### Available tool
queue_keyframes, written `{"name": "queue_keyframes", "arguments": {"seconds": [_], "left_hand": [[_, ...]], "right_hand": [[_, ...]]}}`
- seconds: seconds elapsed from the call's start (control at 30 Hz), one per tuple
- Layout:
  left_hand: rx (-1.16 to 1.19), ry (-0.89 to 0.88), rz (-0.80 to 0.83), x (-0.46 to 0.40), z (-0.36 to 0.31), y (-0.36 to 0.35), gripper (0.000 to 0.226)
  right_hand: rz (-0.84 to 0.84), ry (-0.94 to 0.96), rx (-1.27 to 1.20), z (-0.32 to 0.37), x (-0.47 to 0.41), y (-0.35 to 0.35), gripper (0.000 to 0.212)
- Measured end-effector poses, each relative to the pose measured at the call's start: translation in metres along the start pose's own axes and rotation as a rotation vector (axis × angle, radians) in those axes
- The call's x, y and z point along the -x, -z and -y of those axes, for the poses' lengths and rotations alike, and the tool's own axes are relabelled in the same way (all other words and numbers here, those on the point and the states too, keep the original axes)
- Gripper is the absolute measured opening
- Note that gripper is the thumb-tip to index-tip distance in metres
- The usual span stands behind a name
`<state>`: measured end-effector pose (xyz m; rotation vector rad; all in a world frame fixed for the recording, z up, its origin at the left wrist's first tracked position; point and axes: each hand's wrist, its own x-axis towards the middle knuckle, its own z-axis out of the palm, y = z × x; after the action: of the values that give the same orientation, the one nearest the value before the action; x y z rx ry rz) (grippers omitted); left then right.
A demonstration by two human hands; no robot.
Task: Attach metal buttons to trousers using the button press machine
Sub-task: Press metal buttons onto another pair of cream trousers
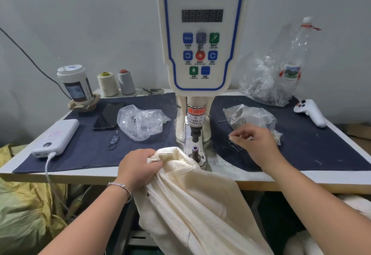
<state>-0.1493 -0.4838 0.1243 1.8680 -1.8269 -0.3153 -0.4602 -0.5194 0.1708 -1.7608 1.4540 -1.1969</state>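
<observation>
Far left of the frame, below the table edge, lie crumpled yellowish woven sacks (22, 204). On the table, a dark blue denim mat (86, 150) covers the left half. On it, from the left: a white power bank (57, 137) w/ a white cable (48, 174) hanging over the edge, a paper cup w/ lid (75, 83) in a cardboard holder, a black phone (108, 116) lying flat, a small metal ring w/ clip (113, 143), and a crumpled clear plastic bag (140, 121). Behind, near the wall, stand 2 thread cones, one cream (108, 84) and one grey (126, 82).

Lower centre-left, the left hand (136, 169) is closed in a fist on the top edge of the cream trousers (190, 204), ribbed twill fabric, bunched just beside the lower die (195, 151). The fabric hangs down from the table front. A thin metal bangle (120, 187) is on this wrist.

Centre, the servo button machine (201, 33), cream plastic w/ blue outline, coloured keys and dark display; the punch (195, 134) is above the die, apart from it.

Right of centre, the right hand (255, 144) hovers over a second denim mat (311, 144), thumb and forefinger pinched together; if a button is between them, cannot tell. Behind it a clear bag of small metal parts (249, 117). Upper right, a bigger clear bag (267, 82), an empty plastic bottle (295, 58), and a white handheld controller (310, 112).
</observation>
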Motion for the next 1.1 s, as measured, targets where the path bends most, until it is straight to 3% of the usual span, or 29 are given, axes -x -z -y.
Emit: {"name": "queue_keyframes", "arguments": {"seconds": [0.27,0.5,0.8,1.1], "left_hand": [[-0.006,-0.011,0.008,0.002,-0.001,0.001,0.034],[-0.005,-0.007,-0.006,0.001,-0.002,0.000,0.033],[0.000,-0.012,-0.004,0.002,-0.002,0.001,0.033],[0.005,-0.003,-0.021,0.002,-0.002,0.001,0.038]], "right_hand": [[0.236,0.051,0.058,0.037,0.011,-0.048,0.005],[0.225,0.067,0.026,0.047,0.011,-0.053,0.026],[0.287,-0.059,-0.063,0.044,0.009,-0.056,0.023],[0.293,-0.058,-0.123,0.042,0.010,-0.052,0.024]]}}
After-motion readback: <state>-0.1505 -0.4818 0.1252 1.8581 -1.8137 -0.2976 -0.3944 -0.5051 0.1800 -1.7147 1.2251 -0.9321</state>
